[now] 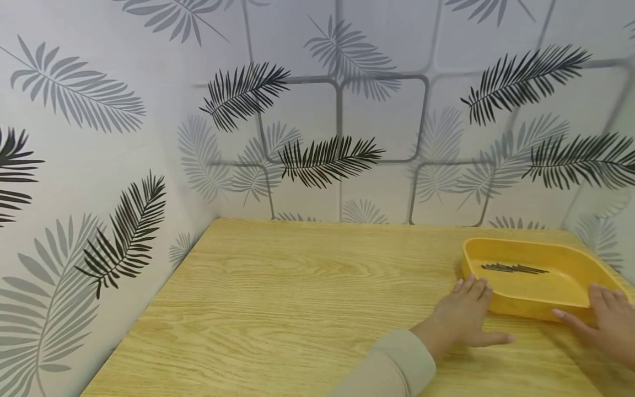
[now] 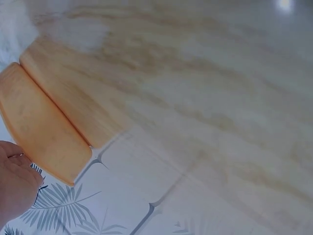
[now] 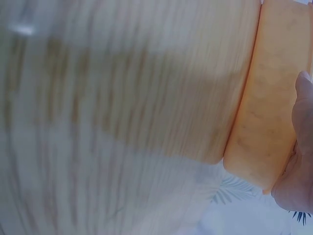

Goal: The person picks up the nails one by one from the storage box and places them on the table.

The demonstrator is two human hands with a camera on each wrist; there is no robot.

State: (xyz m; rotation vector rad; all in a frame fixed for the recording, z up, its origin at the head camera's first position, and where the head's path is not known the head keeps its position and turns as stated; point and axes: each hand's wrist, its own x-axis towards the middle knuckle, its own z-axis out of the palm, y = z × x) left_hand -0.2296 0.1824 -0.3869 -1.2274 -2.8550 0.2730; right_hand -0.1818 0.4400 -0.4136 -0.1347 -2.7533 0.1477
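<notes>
A shallow yellow plastic tray (image 1: 526, 306) sits toward the right side of the wood-grain table. Inside it lies a small loose group of thin dark nail-like rods (image 1: 513, 268). My left hand (image 1: 463, 314) touches the tray's near left corner, fingers extended over the rim and thumb spread away from the wall. Farther right, my right hand (image 1: 607, 325) rests its fingers over the near rim, with the thumb stretched along the outside. Both wrist views show the tray's outer wall, orange-tinted, beside the left hand (image 2: 17, 183) and the right hand (image 3: 298, 161). Some fingertips are hidden there.
The table (image 1: 297, 309) stretches left of the tray, its back edge against a leaf-patterned wall (image 1: 307, 110). Another patterned wall (image 1: 74, 193) runs along the left side. The table's right edge passes below the right hand.
</notes>
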